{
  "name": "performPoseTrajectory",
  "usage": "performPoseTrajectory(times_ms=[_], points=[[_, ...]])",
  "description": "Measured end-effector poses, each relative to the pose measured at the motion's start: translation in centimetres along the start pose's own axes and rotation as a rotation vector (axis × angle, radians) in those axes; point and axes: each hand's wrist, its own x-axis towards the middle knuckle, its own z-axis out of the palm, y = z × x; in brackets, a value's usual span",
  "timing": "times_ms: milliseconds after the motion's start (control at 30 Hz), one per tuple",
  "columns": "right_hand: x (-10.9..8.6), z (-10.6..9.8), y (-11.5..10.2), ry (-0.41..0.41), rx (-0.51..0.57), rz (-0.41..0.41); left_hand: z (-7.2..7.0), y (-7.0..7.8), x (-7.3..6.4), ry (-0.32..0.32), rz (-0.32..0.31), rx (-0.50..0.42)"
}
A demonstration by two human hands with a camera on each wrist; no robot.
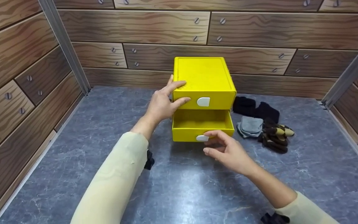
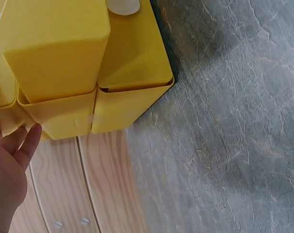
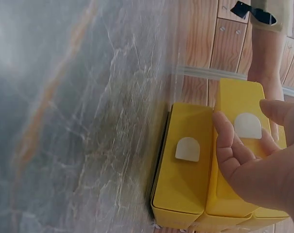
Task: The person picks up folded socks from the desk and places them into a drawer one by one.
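Half-curled right hand (image 1: 230, 152) at drawer handle (image 1: 201, 138) (left hand (image 1: 162, 104), spread, touches box (image 1: 203, 73))

Left sleeve (image 1: 113, 177): pale cream-green cloth — plain, faintly creased
Right sleeve (image 1: 306, 211): same pale cloth
Left strap (image 1: 149, 160): black, one end jutting out
Right strap (image 1: 275, 218): black — bunched
Left hand (image 1: 164, 102): bare
Right hand (image 1: 230, 151): bare
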Motion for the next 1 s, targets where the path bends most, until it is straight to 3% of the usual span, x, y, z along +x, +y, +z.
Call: performPoseTrajectory(times_ms=[500, 1000], points=[[-2.3, 0.2, -0.2, -0.010, -0.019, 0.020, 0.1, 0.2, -0.2, 0.002, -0.011, -0.035], [-3.1, 0.5, -0.5, -0.044, 0.034, 0.014, 0.1, 0.1, -0.1, 0.000, -0.004, -0.038]])
